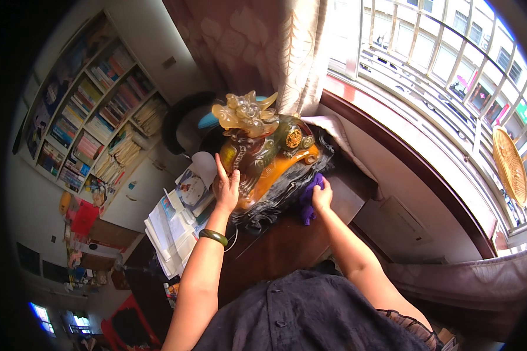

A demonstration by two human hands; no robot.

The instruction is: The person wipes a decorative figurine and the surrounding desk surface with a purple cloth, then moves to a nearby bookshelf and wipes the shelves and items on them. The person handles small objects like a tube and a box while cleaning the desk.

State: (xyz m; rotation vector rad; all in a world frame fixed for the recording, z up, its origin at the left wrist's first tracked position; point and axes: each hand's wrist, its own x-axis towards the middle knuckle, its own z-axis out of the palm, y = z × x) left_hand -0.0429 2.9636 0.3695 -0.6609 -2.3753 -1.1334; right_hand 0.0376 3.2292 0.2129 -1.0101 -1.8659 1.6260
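Note:
A large glossy statue of a horned mythical beast (263, 140), amber, brown and dark green, stands on a dark carved base (285, 180) on a dark wooden table (285, 245). My left hand (227, 188) lies against the statue's lower left side, fingers pointing up; it grips nothing, and a green bangle is on that wrist. Bunched in my right hand (322, 195) is a purple cloth (308, 206), held against the right edge of the carved base.
Stacked papers and books (169, 223) lie left of the statue. Behind it are a black chair (175, 118) and a curtain (305, 57). A barred window (421, 66) with a dark red sill is at right; a filled bookcase (92, 109) stands at left.

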